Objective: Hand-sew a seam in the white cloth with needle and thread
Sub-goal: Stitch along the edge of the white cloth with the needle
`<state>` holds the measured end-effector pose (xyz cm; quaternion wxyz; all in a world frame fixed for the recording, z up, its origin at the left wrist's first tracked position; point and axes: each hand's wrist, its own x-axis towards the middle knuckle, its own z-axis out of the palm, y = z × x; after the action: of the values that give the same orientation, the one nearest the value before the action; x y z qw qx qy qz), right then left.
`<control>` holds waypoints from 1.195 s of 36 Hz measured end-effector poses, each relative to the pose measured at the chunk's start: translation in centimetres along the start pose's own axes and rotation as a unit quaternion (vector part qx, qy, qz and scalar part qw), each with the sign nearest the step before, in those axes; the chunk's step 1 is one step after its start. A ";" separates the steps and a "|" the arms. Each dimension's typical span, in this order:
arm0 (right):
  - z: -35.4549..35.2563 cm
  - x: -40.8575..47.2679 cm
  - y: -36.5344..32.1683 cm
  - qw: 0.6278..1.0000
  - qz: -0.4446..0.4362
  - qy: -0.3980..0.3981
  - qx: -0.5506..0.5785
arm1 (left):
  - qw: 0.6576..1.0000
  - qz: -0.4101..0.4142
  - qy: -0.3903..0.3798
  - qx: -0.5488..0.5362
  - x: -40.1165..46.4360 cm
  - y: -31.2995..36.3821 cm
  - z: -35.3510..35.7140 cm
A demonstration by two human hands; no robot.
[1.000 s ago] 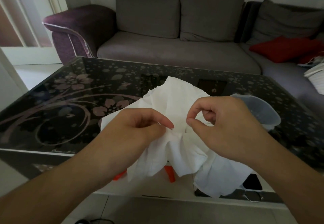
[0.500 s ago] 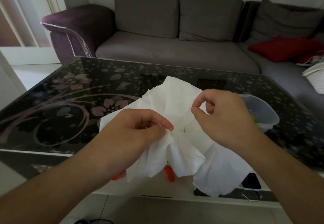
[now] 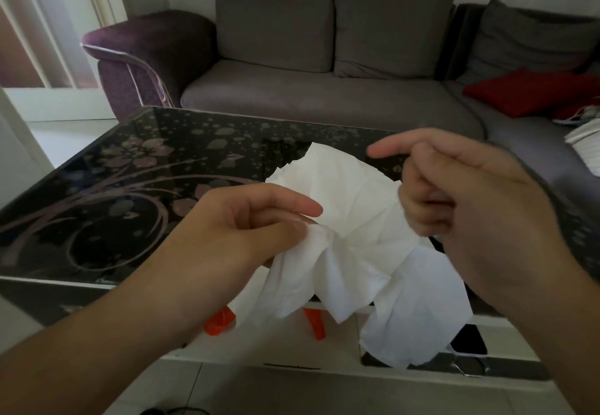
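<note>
The crumpled white cloth point(image 3: 354, 219) hangs over the near edge of the black flowered glass table point(image 3: 130, 187). My left hand point(image 3: 253, 229) pinches a gathered fold of the cloth between thumb and forefinger. My right hand point(image 3: 470, 206) is lifted to the right of the cloth, blurred by motion. Its forefinger points left and its other fingers curl in against the thumb, as if pinching a needle. Needle and thread are too thin to make out.
Orange handles point(image 3: 220, 320) poke out from under the cloth at the table's near edge. A dark flat object point(image 3: 467, 343) lies below the cloth's right corner. A grey sofa point(image 3: 324, 96) with a red cushion point(image 3: 526, 93) stands behind the table.
My right hand has pulled away from the pinch point, rising up and to the right, and now hides the plastic tub. My left hand keeps its pinch on the cloth.
</note>
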<state>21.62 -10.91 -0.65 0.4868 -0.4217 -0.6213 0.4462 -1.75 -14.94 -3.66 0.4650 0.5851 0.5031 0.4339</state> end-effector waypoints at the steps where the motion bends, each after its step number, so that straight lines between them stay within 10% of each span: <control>1: 0.5 -0.1 -0.2 1.000 0.020 -0.023 0.001 | 1.000 -0.004 0.000 -0.010 0.0 0.0 0.0; 11: 3.9 -1.5 0.4 0.967 0.074 -0.131 -0.207 | 1.000 0.014 0.000 -0.012 0.1 0.0 0.2; 43: 3.8 -1.5 1.6 0.961 0.016 -0.105 -0.254 | 0.997 -0.057 -0.024 0.035 0.3 -0.2 0.3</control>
<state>18.31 -12.52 -2.98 0.2887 -0.4921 -0.7551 0.3230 -1.45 -14.65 -3.87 0.4801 0.5820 0.5390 0.3745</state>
